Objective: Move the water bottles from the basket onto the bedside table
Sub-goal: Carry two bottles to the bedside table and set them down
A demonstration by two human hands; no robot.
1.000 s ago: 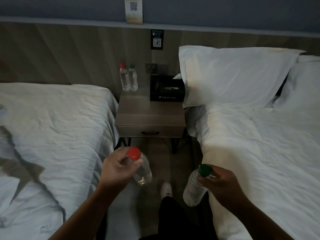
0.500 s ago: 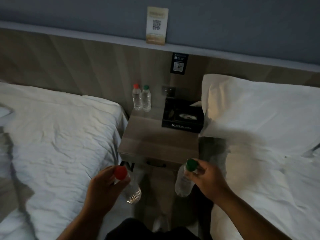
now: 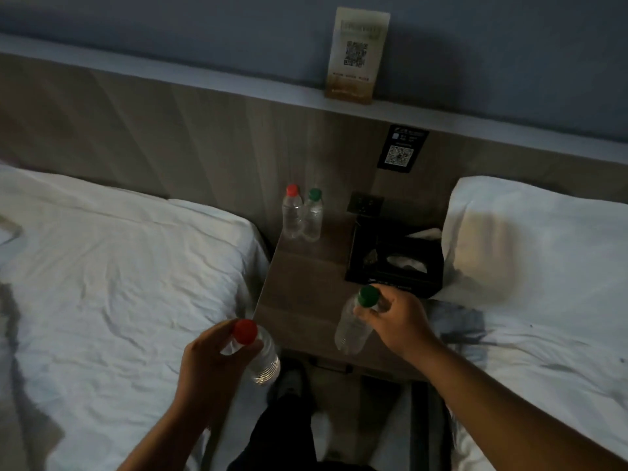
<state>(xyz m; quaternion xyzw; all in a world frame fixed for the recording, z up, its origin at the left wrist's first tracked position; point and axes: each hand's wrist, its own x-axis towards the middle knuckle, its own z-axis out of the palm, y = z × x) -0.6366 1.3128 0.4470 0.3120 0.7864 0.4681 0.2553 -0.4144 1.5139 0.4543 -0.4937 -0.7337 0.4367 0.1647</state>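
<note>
Both hands have been brought forward to the bedside table (image 3: 299, 287) since the earlier frames, and the table is now seen closer.

Head view: the left hand (image 3: 210, 365) is curled round the neck of a red-capped bottle (image 3: 263, 358), which is held tilted just off the table's front left corner, beside the left bed (image 3: 119, 283). The right hand (image 3: 397, 321) pinches a green-capped bottle (image 3: 351, 329) just under its cap, and the bottle is held over the front part of the tabletop; whether its base touches the wood cannot be told. A pair of bottles (image 3: 302, 226), one red-capped and one green-capped, is stood upright and touching at the table's back left. A black tissue box (image 3: 394, 263) is set at the back right, beside a white pillow (image 3: 526, 239).
</note>
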